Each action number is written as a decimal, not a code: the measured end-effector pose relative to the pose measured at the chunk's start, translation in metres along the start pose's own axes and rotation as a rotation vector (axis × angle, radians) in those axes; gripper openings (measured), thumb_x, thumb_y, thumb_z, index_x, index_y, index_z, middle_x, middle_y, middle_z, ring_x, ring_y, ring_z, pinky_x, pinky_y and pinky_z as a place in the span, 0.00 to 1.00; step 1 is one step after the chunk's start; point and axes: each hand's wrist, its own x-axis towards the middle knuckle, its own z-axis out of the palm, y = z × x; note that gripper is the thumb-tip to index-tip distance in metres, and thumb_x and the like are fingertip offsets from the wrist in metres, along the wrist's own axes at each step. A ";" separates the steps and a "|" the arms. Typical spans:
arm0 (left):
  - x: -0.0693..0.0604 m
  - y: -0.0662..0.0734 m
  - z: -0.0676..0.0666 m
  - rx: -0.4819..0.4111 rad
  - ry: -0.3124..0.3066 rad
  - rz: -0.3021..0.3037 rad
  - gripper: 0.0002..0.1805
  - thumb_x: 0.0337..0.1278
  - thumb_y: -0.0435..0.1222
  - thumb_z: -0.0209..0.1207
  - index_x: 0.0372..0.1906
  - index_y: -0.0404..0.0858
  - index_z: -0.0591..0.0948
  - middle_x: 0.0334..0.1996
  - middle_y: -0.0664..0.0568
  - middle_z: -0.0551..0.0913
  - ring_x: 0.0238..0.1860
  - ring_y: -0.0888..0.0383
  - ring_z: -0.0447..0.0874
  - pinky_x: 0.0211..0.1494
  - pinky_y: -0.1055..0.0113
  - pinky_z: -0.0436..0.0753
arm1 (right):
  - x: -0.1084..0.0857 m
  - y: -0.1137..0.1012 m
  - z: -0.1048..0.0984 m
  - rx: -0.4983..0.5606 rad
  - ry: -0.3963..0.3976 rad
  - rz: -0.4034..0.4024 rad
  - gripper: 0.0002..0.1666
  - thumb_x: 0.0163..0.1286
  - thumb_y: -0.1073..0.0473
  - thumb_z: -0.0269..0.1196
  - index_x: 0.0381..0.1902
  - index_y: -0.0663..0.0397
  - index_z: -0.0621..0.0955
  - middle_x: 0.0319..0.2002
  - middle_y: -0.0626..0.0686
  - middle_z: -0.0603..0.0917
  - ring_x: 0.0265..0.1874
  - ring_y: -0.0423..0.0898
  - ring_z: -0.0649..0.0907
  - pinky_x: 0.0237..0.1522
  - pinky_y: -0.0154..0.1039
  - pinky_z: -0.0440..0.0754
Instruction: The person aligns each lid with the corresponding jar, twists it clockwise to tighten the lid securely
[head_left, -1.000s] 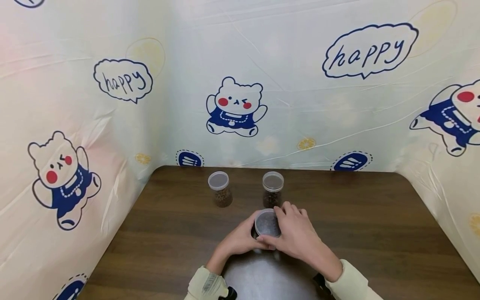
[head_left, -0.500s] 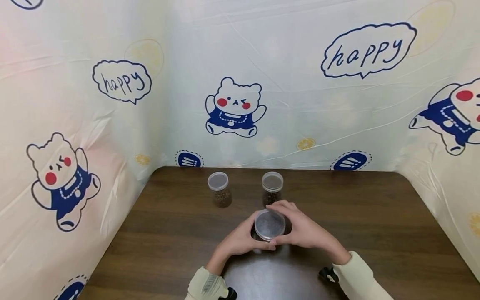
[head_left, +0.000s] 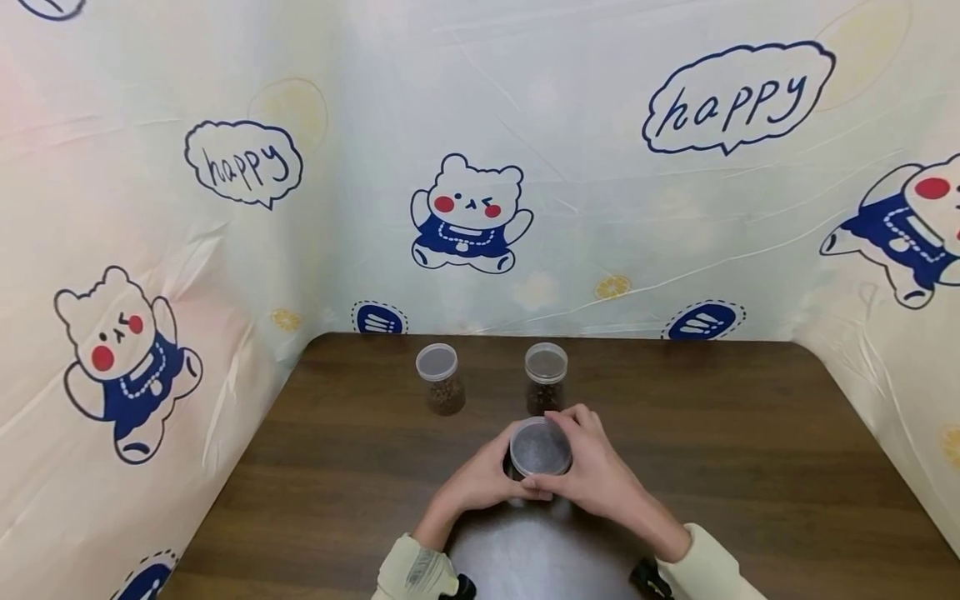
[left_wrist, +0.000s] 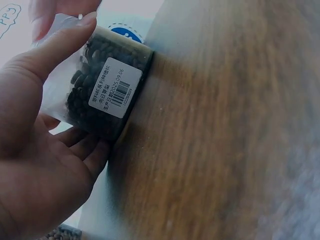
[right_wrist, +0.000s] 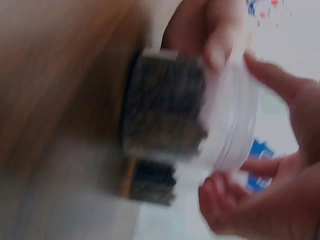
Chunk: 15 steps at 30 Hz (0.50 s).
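Observation:
A clear plastic jar (left_wrist: 85, 82) of dark seeds stands on the wooden table, a white printed label (left_wrist: 116, 87) on its side. My left hand (head_left: 483, 477) grips the jar's body from the left, thumb on the near side. From the right, my right hand (head_left: 592, 471) holds the rim of the translucent round lid (head_left: 540, 447), thumb near and fingers far. The lid sits on the jar, its screw threads too blurred to judge in the right wrist view. The right fingertips on the far side are partly hidden.
Two more lidded jars stand behind: the left jar (head_left: 440, 379) with brown contents, the right jar (head_left: 546, 379) with darker ones, close beyond my right fingers. A printed curtain (head_left: 585, 200) borders the wooden table (head_left: 712, 425) at the back and sides.
My right hand first turned outward with its fingers spread wider round the lid, then swung back and closed on the rim. My left hand and the jar stay in place.

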 end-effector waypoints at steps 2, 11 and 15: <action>0.001 0.001 -0.001 0.003 0.000 0.000 0.52 0.49 0.50 0.80 0.78 0.64 0.64 0.70 0.58 0.77 0.67 0.56 0.78 0.70 0.57 0.77 | -0.002 -0.008 0.003 -0.046 0.034 0.044 0.54 0.50 0.40 0.84 0.69 0.61 0.78 0.52 0.51 0.77 0.54 0.49 0.75 0.53 0.47 0.80; 0.001 0.000 0.000 0.009 -0.003 -0.001 0.51 0.52 0.51 0.79 0.79 0.60 0.63 0.70 0.57 0.77 0.67 0.56 0.79 0.69 0.57 0.77 | 0.002 0.002 -0.004 -0.001 -0.047 0.003 0.54 0.52 0.39 0.83 0.71 0.56 0.76 0.58 0.52 0.76 0.56 0.48 0.78 0.56 0.48 0.82; 0.001 0.001 0.002 0.012 0.006 0.002 0.50 0.52 0.52 0.79 0.78 0.61 0.63 0.69 0.58 0.78 0.66 0.57 0.79 0.70 0.57 0.77 | 0.008 0.015 -0.013 0.049 -0.123 -0.100 0.53 0.53 0.40 0.83 0.72 0.51 0.75 0.62 0.49 0.76 0.61 0.47 0.78 0.59 0.46 0.82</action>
